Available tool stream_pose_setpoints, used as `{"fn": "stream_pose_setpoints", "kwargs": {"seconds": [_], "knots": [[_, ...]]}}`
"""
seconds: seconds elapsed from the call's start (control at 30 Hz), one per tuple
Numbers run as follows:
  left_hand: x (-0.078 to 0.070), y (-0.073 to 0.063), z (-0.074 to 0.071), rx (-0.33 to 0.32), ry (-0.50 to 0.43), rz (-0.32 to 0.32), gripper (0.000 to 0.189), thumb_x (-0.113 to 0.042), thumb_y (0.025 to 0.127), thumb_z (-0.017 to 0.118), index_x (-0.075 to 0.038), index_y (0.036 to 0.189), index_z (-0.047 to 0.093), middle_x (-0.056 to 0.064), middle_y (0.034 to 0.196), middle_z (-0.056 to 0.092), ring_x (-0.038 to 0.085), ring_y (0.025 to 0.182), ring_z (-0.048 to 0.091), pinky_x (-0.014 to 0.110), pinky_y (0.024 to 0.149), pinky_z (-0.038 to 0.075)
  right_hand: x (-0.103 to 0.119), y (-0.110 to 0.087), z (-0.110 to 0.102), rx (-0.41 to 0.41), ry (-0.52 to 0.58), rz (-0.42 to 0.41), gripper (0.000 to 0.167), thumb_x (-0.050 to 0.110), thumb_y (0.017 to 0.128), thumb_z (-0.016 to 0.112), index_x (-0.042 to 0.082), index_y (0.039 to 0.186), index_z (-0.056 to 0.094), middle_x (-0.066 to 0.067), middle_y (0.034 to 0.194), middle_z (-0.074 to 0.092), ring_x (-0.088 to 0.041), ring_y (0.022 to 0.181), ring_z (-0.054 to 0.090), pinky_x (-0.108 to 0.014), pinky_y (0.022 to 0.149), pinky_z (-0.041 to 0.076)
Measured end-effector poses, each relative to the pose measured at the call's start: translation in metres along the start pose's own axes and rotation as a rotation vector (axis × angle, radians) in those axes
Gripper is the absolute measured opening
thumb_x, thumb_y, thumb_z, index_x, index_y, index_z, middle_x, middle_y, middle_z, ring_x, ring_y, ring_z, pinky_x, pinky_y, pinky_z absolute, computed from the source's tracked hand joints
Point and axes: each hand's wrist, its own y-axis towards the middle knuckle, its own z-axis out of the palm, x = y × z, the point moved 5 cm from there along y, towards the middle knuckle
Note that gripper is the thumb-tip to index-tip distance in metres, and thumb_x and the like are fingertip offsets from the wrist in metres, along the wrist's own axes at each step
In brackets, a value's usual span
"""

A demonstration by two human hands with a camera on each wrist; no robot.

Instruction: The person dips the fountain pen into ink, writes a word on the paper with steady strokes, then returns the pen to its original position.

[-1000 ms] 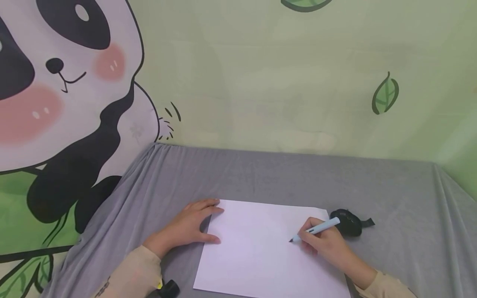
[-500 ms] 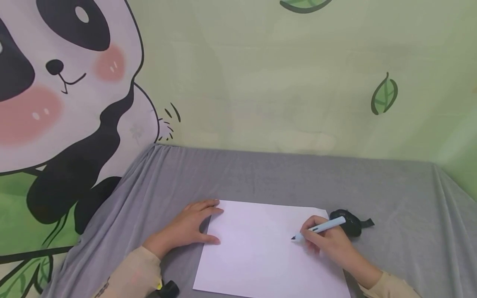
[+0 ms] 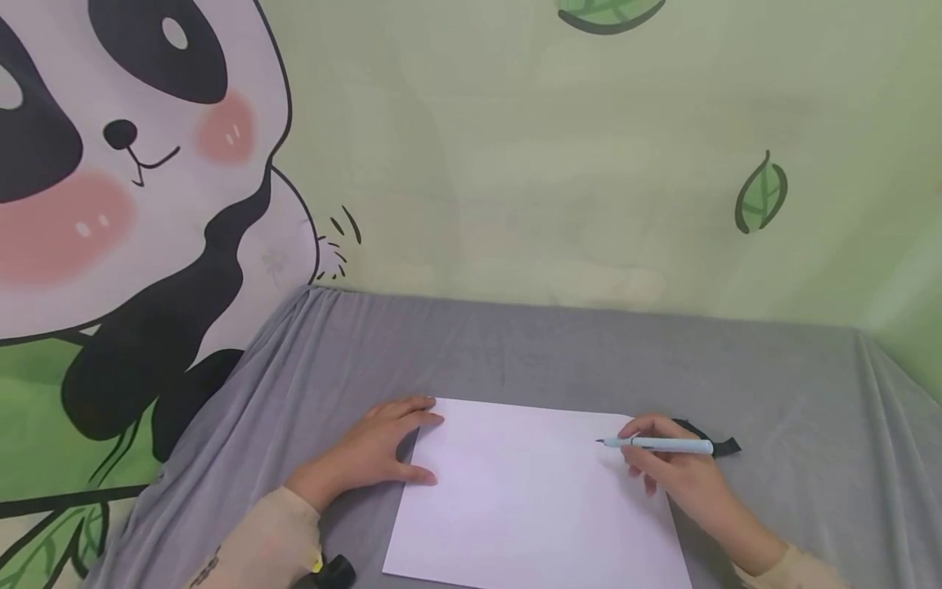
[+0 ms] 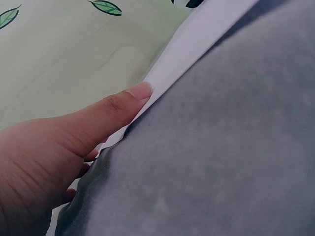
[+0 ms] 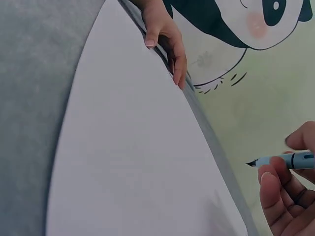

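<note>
A white sheet of paper (image 3: 530, 499) lies on the grey cloth, its face without visible marks. My left hand (image 3: 364, 448) rests on its left edge with fingers and thumb spread; the left wrist view has the thumb (image 4: 115, 110) on the paper's edge. Between the fingertips of my right hand (image 3: 680, 470) I hold a light blue pen (image 3: 673, 445) near its dark tip. In the head view the pen lies nearly level over the paper's upper right, tip to the left. The right wrist view shows the pen (image 5: 295, 161) raised off the sheet.
A black object with a strap (image 3: 727, 447) is mostly hidden behind my right hand. Beside my left sleeve lies a black cylindrical thing (image 3: 337, 572) with a bit of yellow. Grey cloth (image 3: 515, 343) covers the table, up to a printed panda backdrop (image 3: 471, 164).
My right hand has moved up and to the right with the pen, which has turned from slanted to nearly level. It now covers most of the black object. My left hand stays in place.
</note>
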Motion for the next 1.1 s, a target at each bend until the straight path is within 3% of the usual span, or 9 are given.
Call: {"fn": "stream_pose_setpoints", "kwargs": {"seconds": [0.33,0.47,0.67,0.83,0.97,1.1], "knots": [[-0.001,-0.003,0.000,-0.004,-0.019,0.006,0.076,-0.053,0.072,0.078,-0.013,0.132,0.057,0.012,0.145,0.047,0.034,0.135,0.043,0.057,0.108,0.032,0.000,-0.005,-0.023,-0.086,0.042,0.055,0.014,0.006,0.096,0.053,-0.003,0.105,0.061,0.005,0.076,0.066,-0.011,0.063,0.061,-0.028,0.047,0.050],[-0.001,-0.004,0.000,-0.016,-0.020,0.012,0.076,-0.053,0.071,0.078,-0.013,0.132,0.057,0.012,0.145,0.048,0.034,0.134,0.044,0.057,0.107,0.033,0.000,-0.007,-0.030,-0.095,0.126,0.072,0.017,0.010,0.100,0.048,0.003,0.106,0.063,0.005,0.081,0.069,-0.010,0.066,0.062,-0.028,0.048,0.050],[-0.001,-0.003,0.001,0.004,-0.031,-0.011,0.076,-0.052,0.071,0.078,-0.014,0.133,0.056,0.011,0.147,0.046,0.034,0.136,0.041,0.056,0.110,0.031,-0.011,-0.009,-0.043,-0.106,0.286,0.011,0.037,0.014,0.105,0.031,0.014,0.108,0.067,0.004,0.087,0.073,-0.009,0.067,0.064,-0.028,0.046,0.049],[0.000,-0.002,0.002,0.003,-0.029,-0.016,0.076,-0.052,0.071,0.078,-0.015,0.134,0.056,0.010,0.147,0.046,0.033,0.137,0.041,0.057,0.110,0.031,-0.024,-0.012,-0.060,-0.235,0.402,0.036,0.050,0.008,0.101,0.020,0.014,0.100,0.069,0.002,0.075,0.069,-0.011,0.057,0.061,-0.028,0.040,0.045],[0.000,-0.002,0.001,-0.007,-0.021,-0.010,0.076,-0.052,0.071,0.079,-0.014,0.133,0.056,0.011,0.146,0.047,0.034,0.136,0.042,0.057,0.109,0.032,-0.025,-0.019,-0.070,-0.370,0.361,0.085,0.038,0.009,0.101,0.029,0.016,0.094,0.065,0.003,0.066,0.060,-0.008,0.051,0.054,-0.025,0.039,0.043],[-0.002,-0.002,-0.001,0.000,-0.019,-0.014,0.076,-0.052,0.071,0.078,-0.014,0.133,0.056,0.011,0.146,0.047,0.034,0.136,0.042,0.057,0.109,0.032,-0.026,-0.026,-0.074,-0.420,0.326,0.094,0.021,0.004,0.099,0.043,0.013,0.094,0.061,0.004,0.067,0.062,-0.007,0.053,0.056,-0.022,0.042,0.045]]}}
